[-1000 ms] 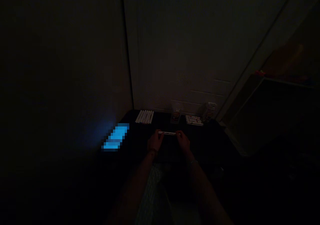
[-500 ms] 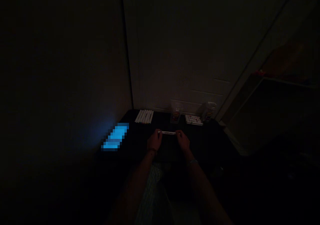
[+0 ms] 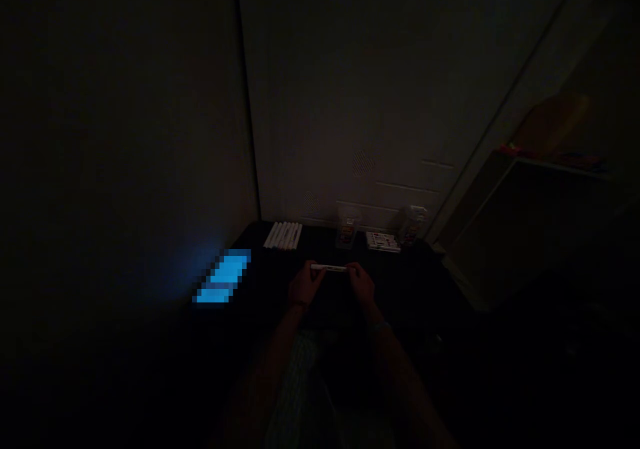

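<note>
In dim light a white marker (image 3: 336, 268) lies level between my two hands, above a dark table. My left hand (image 3: 305, 284) is closed on its left end, and my right hand (image 3: 361, 282) pinches its right end. Several white markers (image 3: 283, 236) lie side by side in a row at the back left of the table. A clear plastic case (image 3: 347, 232) stands upright beyond my hands. To its right is a flat stack of white markers or a printed pack (image 3: 383, 241); which, I cannot tell.
A second clear container (image 3: 415, 225) stands at the back right corner. On the left of the dark table (image 3: 415, 282) a blurred-out screen (image 3: 223, 278) glows blue. A wall (image 3: 350, 102) rises behind the table. Further right is a shelf unit (image 3: 520, 196) with things on top.
The whole view has shifted slightly, so the table appears a little lower and further left. My left thumb and fingers have shifted along the marker; both hands still hold it.
</note>
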Tool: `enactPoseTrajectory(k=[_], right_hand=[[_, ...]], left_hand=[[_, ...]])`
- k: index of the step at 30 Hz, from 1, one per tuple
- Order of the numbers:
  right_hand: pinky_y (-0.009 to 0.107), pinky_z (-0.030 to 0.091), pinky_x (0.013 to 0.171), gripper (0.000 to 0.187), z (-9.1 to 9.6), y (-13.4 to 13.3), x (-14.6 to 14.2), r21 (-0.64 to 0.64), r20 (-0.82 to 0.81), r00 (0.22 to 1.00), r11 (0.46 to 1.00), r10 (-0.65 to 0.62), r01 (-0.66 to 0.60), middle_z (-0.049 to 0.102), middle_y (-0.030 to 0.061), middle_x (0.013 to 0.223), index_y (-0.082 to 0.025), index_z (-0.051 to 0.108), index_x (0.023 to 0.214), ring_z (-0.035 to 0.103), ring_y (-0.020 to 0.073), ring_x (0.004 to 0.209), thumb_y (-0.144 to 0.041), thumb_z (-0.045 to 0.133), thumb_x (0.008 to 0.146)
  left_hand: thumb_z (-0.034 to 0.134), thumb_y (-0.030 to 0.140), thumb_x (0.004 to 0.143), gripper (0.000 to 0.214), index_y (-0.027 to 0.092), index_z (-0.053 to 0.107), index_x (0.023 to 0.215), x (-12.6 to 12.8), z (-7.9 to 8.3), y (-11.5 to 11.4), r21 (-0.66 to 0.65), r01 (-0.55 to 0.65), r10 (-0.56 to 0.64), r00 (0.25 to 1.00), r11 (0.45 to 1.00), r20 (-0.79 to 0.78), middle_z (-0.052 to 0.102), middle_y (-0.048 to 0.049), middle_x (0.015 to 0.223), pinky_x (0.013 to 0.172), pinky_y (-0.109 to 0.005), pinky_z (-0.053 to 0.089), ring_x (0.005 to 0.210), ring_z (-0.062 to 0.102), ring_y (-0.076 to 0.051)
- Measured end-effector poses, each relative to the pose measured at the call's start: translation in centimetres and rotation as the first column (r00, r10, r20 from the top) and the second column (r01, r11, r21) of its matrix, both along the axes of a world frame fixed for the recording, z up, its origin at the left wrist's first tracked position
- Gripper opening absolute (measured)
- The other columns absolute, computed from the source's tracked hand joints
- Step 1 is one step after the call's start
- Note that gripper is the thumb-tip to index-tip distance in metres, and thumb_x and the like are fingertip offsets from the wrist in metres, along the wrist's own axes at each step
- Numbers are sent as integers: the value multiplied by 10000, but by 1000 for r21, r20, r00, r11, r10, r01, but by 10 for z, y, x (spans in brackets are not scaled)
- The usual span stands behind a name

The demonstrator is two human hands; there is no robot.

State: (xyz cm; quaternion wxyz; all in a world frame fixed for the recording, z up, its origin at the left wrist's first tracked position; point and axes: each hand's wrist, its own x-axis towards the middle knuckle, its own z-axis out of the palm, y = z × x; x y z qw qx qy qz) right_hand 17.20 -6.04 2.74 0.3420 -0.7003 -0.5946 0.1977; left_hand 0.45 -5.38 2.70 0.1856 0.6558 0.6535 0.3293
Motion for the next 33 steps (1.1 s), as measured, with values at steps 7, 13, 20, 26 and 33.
enactPoseTrajectory(k=[7,13,20,26,33], right_hand=[[225,364,719,329,-5,2,1,9,-11,1000,1000,-13,13,580,-52,874,-317,534,954,519,122,809,-443,271,801],[224,361,706,331,-6,3,1,11,-7,1000,1000,-15,15,578,-53,884,-325,535,950,515,128,824,-461,273,798],[212,357,695,345,-5,2,0,8,-18,1000,1000,-9,9,575,-57,883,-319,534,965,512,118,813,-456,261,804],[211,361,700,345,-5,2,1,11,-15,1000,1000,-5,5,578,-60,891,-312,537,966,512,115,819,-442,260,808],[219,357,707,332,-6,2,0,12,-4,1000,1000,-23,23,580,-54,873,-313,542,957,514,122,801,-458,292,795]], left_hand=[[274,490,801,352,263,439,1013,-2,-6,4,5,8,-8,1000,1000,6,601,2,847,591,-194,331,737,552,-107],[278,488,801,352,268,439,1025,-2,-7,5,-10,-3,3,1000,1000,-1,607,-5,865,609,-206,331,762,551,-120],[308,518,779,379,256,449,1014,-1,-2,2,-18,13,-13,1000,1000,9,596,11,827,582,-192,324,731,550,-102],[320,513,778,382,245,446,1019,0,-1,1,-37,-3,2,1000,999,-22,592,9,803,578,-194,319,716,547,-103],[261,456,819,357,236,451,1026,-1,3,0,-42,-20,18,998,999,-59,599,-24,891,608,-213,331,788,550,-130]])
